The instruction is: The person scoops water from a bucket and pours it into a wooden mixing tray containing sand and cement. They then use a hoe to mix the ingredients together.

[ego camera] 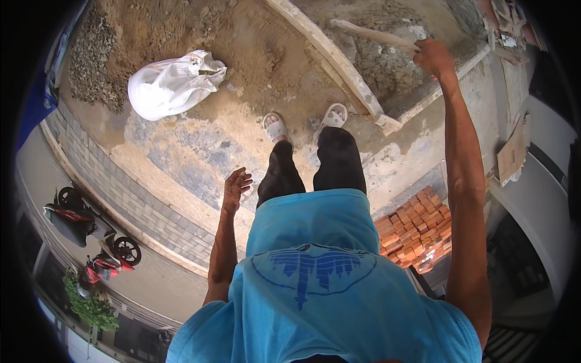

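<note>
My right hand (433, 59) is closed around the end of a long wooden handle (372, 32). What the far end of the handle joins cannot be made out. Beneath it lies grey, lumpy wet mortar or cement mix (386, 75), bounded by a pale, dirt-caked board (336, 56) and a low edge (463, 70) that meet at a corner near my right foot. My left hand (237, 188) hangs at my side over the stained ground, fingers loosely curled and apart, with nothing in it.
A white woven sack (174, 86) lies on the sandy ground ahead to the left, beside a gravel pile (93, 59). Stacked red bricks (415, 229) stand to my right. Block paving (131, 186) and parked motorcycles (95, 231) are on the left. Flattened cardboard (513, 152) leans at right.
</note>
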